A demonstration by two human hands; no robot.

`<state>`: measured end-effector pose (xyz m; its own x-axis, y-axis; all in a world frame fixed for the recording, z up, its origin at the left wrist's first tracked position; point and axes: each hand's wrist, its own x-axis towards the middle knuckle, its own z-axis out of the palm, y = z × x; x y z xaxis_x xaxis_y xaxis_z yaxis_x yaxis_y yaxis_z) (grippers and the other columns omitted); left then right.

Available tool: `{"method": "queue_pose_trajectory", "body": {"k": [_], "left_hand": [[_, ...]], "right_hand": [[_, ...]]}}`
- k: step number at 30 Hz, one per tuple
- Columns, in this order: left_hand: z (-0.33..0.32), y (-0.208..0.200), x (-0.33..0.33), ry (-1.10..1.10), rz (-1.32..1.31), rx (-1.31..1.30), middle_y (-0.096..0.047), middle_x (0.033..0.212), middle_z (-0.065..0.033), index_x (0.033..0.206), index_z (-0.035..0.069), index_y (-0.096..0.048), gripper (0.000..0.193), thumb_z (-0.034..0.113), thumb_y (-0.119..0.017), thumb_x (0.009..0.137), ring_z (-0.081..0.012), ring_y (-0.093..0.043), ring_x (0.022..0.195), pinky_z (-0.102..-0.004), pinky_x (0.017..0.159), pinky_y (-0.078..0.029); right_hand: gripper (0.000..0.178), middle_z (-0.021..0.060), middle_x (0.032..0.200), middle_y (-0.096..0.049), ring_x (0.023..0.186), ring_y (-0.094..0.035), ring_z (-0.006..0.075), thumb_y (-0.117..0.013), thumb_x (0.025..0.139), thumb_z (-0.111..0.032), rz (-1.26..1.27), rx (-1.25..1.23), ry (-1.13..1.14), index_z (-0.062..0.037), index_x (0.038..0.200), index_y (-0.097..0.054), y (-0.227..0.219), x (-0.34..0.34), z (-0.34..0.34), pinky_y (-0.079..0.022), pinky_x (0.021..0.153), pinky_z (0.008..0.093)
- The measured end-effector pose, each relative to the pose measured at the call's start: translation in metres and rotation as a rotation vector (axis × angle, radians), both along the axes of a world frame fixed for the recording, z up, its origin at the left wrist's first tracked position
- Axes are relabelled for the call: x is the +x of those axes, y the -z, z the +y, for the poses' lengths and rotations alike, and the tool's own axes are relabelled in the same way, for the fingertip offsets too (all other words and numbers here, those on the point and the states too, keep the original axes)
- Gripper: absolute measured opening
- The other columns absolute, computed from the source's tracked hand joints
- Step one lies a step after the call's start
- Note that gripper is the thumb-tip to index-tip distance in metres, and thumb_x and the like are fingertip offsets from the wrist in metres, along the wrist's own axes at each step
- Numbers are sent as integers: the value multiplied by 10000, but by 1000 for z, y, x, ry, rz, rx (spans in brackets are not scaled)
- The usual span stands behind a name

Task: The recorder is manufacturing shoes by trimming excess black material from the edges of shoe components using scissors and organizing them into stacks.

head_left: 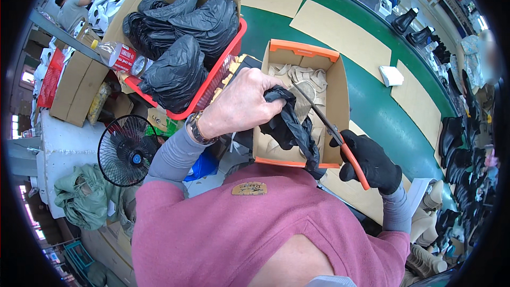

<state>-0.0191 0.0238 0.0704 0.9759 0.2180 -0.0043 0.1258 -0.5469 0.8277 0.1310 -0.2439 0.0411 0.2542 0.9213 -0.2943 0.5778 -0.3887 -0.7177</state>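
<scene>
My bare left hand (247,101), with a watch at its wrist, pinches a crumpled black sheet-like piece (289,119) over the open cardboard box. The piece hangs down across the box's near side; whether it is leather or plastic I cannot tell. In a black glove, my right hand (369,162) grips long metal pliers (345,151) by their orange handles. Their jaws point up and left over the box, close to the black piece but seemingly apart from it. Inside the orange-rimmed box (334,90) lie several beige curved pieces (313,77).
A red plastic basket (234,56) full of black bags (178,69) stands at left, with a clear bottle (122,58) on its side. A black fan (130,151) is nearby. Flat cardboard sheets (345,32) cover parts of the green bench (366,101). Black boots (406,21) stand beyond.
</scene>
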Motion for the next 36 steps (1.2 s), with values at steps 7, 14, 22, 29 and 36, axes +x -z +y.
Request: {"method": "queue_pose_trajectory", "body": {"k": [7,14,22,29,36], "left_hand": [[5,6,1,51,-62,114,-655,655,-91,959,-51,-695,206,56,-682,784,-82,-588,581,-264,554,-471],[9,0,4,83,41,-75,-635,636,-58,936,-39,-706,180,59,-673,790,-64,-547,565,-254,540,-444],[16,7,7,139,79,-51,-597,590,-30,872,-31,-708,138,68,-642,800,-56,-514,540,-253,512,-411],[11,1,9,196,28,69,-564,543,-89,849,-32,-692,138,60,-626,770,-125,-540,498,-291,507,-424],[13,1,9,184,34,139,-581,555,-123,862,-38,-690,155,63,-622,765,-174,-570,509,-317,528,-447]], "right_hand": [[592,150,602,-505,545,-498,285,-811,689,-527,119,-2,110,-16,817,-542,-4,-2,11,-362,553,393],[512,91,679,-554,598,-499,172,-855,680,-408,123,-44,94,11,841,-607,3,-3,9,-403,568,336],[551,108,698,-567,600,-523,221,-810,716,-486,197,46,80,-5,868,-589,11,-7,6,-412,581,358],[648,136,687,-571,626,-568,295,-782,715,-549,200,74,15,-21,1014,-555,2,-7,15,-413,594,382],[621,151,656,-559,600,-550,296,-800,701,-534,200,41,85,-7,929,-562,7,-10,16,-402,578,389]]}}
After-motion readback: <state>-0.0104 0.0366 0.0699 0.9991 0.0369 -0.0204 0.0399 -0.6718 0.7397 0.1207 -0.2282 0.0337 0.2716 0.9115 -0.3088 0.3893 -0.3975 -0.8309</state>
